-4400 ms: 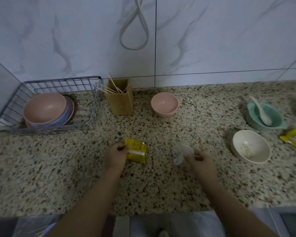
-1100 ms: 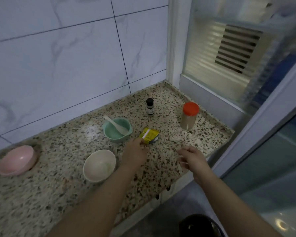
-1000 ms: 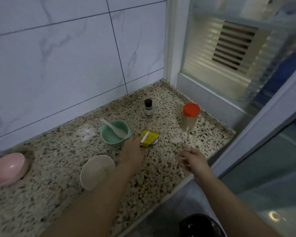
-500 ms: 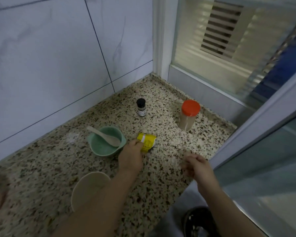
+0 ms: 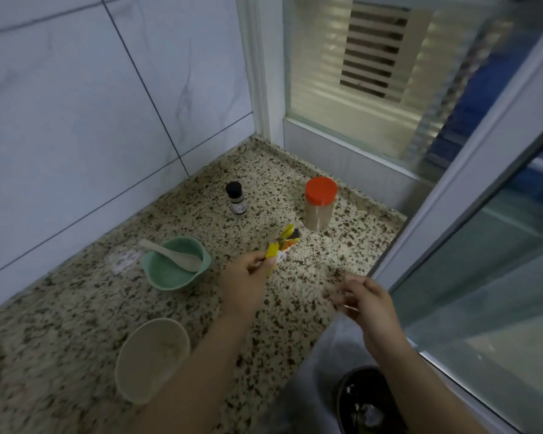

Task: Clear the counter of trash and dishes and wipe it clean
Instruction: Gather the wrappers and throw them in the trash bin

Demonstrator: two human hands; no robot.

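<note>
1. The speckled stone counter [image 5: 85,314] runs into a corner between a tiled wall and a window.
2. A cream bowl [image 5: 151,360] sits near the front edge; a green bowl [image 5: 176,264] lies further back, a pale spoon [image 5: 173,253] resting across it with its handle toward the wall.
3. A jar with an orange lid [image 5: 320,203] stands upright near the window, a small dark-capped bottle [image 5: 236,198] just left of it.
4. The left hand [image 5: 248,280] is lifted above the counter, fingers pinched on the lower end of a yellow wrapper [image 5: 281,245] (crumpled); its long axis slants up and to the right, toward the jar.
5. The right hand [image 5: 367,299] hovers over the counter's edge, fingers curled loosely together; whether it holds anything I cannot tell (blurred).
6. A dark bin [image 5: 370,402] sits on the floor below.
</note>
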